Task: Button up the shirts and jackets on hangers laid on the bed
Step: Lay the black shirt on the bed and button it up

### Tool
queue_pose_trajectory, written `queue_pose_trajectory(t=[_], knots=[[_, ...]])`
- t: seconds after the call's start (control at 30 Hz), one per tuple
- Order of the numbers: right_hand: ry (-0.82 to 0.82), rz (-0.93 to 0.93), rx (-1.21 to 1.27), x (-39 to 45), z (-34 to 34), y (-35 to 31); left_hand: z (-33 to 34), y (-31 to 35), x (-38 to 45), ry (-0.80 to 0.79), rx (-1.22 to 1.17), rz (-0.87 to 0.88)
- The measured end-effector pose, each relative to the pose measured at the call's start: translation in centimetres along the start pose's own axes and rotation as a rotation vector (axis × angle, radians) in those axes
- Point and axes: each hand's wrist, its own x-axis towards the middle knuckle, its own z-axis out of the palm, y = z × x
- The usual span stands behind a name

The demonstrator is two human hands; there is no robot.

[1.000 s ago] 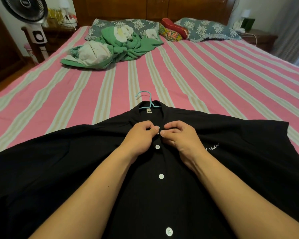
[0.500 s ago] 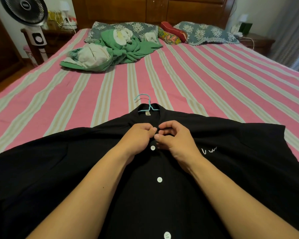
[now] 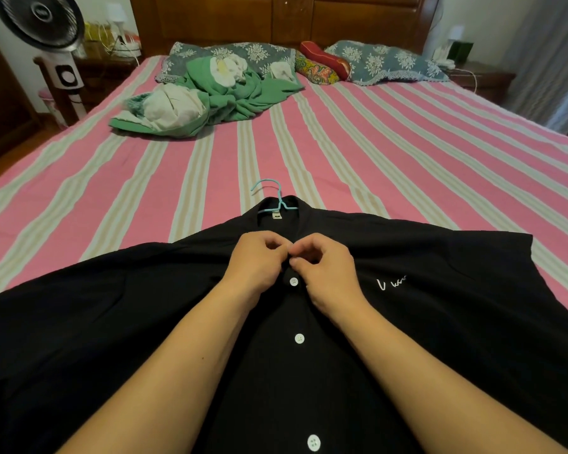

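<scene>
Pinching the front placket of the black shirt [image 3: 440,322] just below its collar, the fingers [image 3: 277,249] of the left hand [image 3: 258,267] and those of the right hand [image 3: 325,270] curl tight against each other, fingertips meeting at the topmost button spot; whether that button is through its hole cannot be told. Three white buttons [image 3: 293,281] run from there toward 6 o'clock, fastened. The shirt lies spread across the near end of the pink striped bed [image 3: 407,158], on a light blue hanger [image 3: 273,198] whose hook points to 12 o'clock. A green garment heap [image 3: 210,93] lies at 11 o'clock, before patterned pillows [image 3: 384,62]. A standing fan [image 3: 43,27] is at 10 o'clock.
</scene>
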Motion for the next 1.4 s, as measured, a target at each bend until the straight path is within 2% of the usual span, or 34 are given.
queue_pose_trajectory(t=[0.07,0.17,0.33,0.47,0.73,0.9,1.07,1.27,1.4], knots=[[0.015,0.026,0.021,0.0,0.0,0.2,-0.4,-0.1,0.1,-0.015,-0.134,-0.044],[0.022,0.088,0.179,0.3,-0.4,0.2,-1.1,0.2,0.1,-0.111,-0.239,-0.061],[0.036,0.221,0.216,0.7,-0.2,0.5,-1.3,0.4,0.1,-0.176,-0.204,-0.048],[-0.014,0.341,0.466,0.8,-0.8,0.3,-1.5,0.4,0.4,-0.176,-0.235,-0.093],[-0.092,0.415,0.625,1.1,-1.9,0.2,-2.0,0.1,0.7,-0.202,-0.269,-0.162],[-0.088,0.377,0.557,0.9,-1.5,0.1,-2.0,0.1,0.6,-0.206,-0.232,-0.157],[-0.053,0.272,0.363,0.6,-1.3,-0.1,-1.7,0.0,0.7,-0.16,-0.193,-0.138],[-0.046,0.231,0.339,0.3,-1.2,-0.3,-1.4,0.2,0.7,-0.081,-0.122,-0.135],[-0.09,0.169,0.277,0.4,-1.5,-0.5,-1.5,0.2,0.7,-0.089,-0.127,-0.122]])
